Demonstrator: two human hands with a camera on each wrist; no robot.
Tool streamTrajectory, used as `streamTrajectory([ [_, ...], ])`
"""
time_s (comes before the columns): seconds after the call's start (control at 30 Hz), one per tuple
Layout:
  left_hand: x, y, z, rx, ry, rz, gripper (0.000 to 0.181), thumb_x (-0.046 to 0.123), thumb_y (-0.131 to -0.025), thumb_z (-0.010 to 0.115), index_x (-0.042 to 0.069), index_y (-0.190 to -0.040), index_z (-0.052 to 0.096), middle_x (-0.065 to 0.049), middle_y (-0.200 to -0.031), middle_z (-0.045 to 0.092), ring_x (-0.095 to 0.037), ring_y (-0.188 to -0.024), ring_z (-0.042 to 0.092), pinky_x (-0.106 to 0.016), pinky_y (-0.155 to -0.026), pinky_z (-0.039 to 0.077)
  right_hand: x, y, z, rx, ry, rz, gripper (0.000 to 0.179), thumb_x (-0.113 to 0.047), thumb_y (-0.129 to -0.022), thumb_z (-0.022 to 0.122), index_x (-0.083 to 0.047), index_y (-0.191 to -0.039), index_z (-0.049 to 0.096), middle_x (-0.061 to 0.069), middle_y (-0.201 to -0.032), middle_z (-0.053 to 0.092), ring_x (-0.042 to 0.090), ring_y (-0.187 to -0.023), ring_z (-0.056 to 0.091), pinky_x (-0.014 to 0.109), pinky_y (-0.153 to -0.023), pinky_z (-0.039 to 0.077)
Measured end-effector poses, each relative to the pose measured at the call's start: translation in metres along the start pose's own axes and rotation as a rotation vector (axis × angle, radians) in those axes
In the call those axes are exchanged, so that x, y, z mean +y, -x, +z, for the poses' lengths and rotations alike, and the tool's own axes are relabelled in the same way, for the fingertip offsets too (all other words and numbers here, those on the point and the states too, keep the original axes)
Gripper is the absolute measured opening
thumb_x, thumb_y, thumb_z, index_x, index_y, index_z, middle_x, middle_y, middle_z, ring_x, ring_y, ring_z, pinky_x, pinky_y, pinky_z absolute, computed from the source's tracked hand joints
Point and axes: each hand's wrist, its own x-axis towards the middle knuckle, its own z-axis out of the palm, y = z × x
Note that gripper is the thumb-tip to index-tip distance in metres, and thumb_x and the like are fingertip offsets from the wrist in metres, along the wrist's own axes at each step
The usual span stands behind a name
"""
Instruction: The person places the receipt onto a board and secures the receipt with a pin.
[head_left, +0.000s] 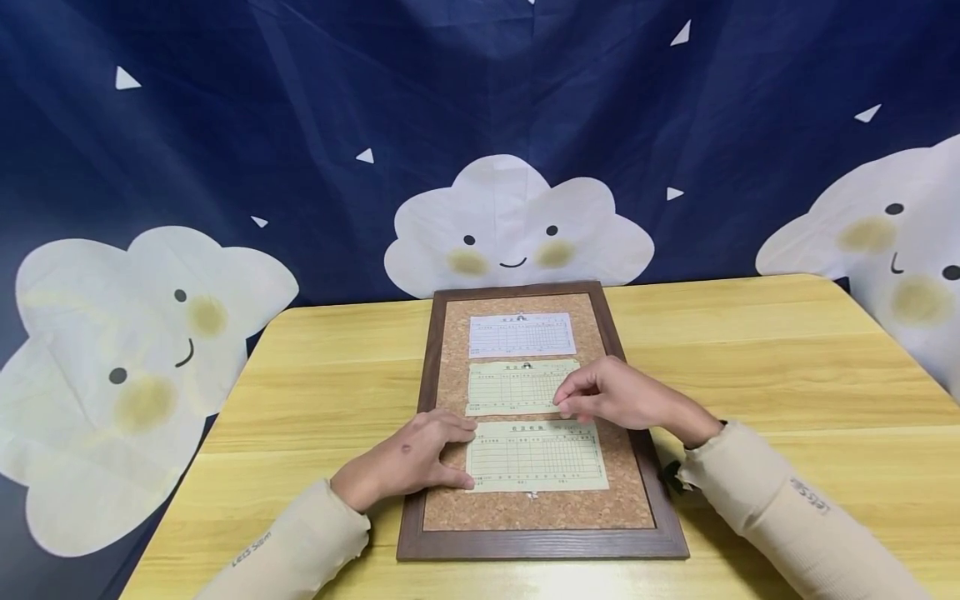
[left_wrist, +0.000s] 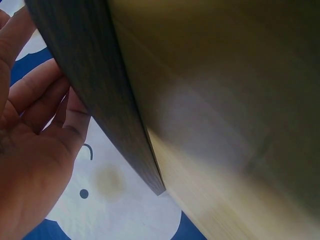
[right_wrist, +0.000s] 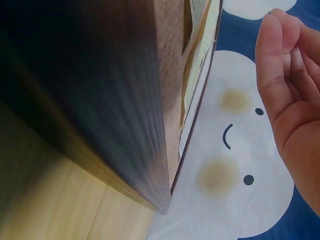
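A cork board (head_left: 453, 512) in a dark brown frame lies on the table with three printed paper slips in a column. My left hand (head_left: 412, 454) rests on the board's left side, fingers extended, with index finger and thumb at the left edge of the lowest pale green slip (head_left: 532, 458). Over the right end of the middle pale green slip (head_left: 517, 392), thumb and index fingertips of my right hand (head_left: 618, 393) meet, the hand curled; I cannot tell whether something tiny is between them. Small pins show at the tops of the white slip (head_left: 517, 336) and the middle slip.
A small clear pin (head_left: 532, 496) is at the lower edge of the lowest slip. The wooden table (head_left: 322, 367) extends to both sides of the board. Behind it hangs a dark blue curtain (head_left: 480, 100) with smiling clouds. The brown frame (left_wrist: 100, 90) rises close beside my left hand.
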Motion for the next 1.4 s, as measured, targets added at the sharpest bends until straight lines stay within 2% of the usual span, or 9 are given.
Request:
streamTrajectory([
  [0.2, 0.0, 0.0, 0.0, 0.002, -0.005, -0.001, 0.056, 0.03, -0.081, 0.084, -0.005, -0.121, 0.068, -0.015, -0.134, 0.062, -0.031, -0.126, 0.054, -0.045, -0.106, 0.044, -0.002, -0.004, 0.002, -0.021, -0.014, 0.002, 0.009, -0.008, -0.094, 0.069, -0.001, -0.094, 0.075, 0.006, -0.074, 0.068, 0.017, -0.063, 0.061, 0.023, -0.061, 0.049],
  [0.43, 0.0, -0.001, 0.0, 0.005, -0.009, 0.001, 0.056, 0.031, -0.081, 0.085, -0.005, -0.121, 0.068, -0.015, -0.133, 0.062, -0.03, -0.125, 0.055, -0.045, -0.106, 0.044, -0.003, -0.007, 0.004, -0.051, -0.073, 0.008, 0.01, -0.004, -0.094, 0.067, 0.003, -0.095, 0.074, 0.01, -0.084, 0.071, 0.015, -0.067, 0.063, 0.034, -0.065, 0.058],
  [1.1, 0.001, -0.001, -0.001, -0.005, -0.013, -0.011, 0.057, 0.031, -0.081, 0.084, -0.005, -0.122, 0.068, -0.014, -0.134, 0.062, -0.031, -0.126, 0.054, -0.046, -0.107, 0.043, -0.001, -0.016, 0.008, -0.119, -0.194, 0.041, 0.012, 0.0, -0.096, 0.063, 0.008, -0.096, 0.072, 0.016, -0.083, 0.069, 0.013, -0.066, 0.06, 0.029, -0.065, 0.058],
  [1.4, 0.001, -0.001, -0.001, -0.001, -0.017, 0.002, 0.056, 0.03, -0.081, 0.085, -0.005, -0.121, 0.068, -0.014, -0.133, 0.062, -0.031, -0.125, 0.054, -0.046, -0.107, 0.043, -0.003, -0.02, 0.011, -0.146, -0.234, 0.07, 0.013, 0.001, -0.097, 0.061, 0.01, -0.099, 0.071, 0.017, -0.086, 0.07, 0.015, -0.067, 0.061, 0.038, -0.067, 0.06],
])
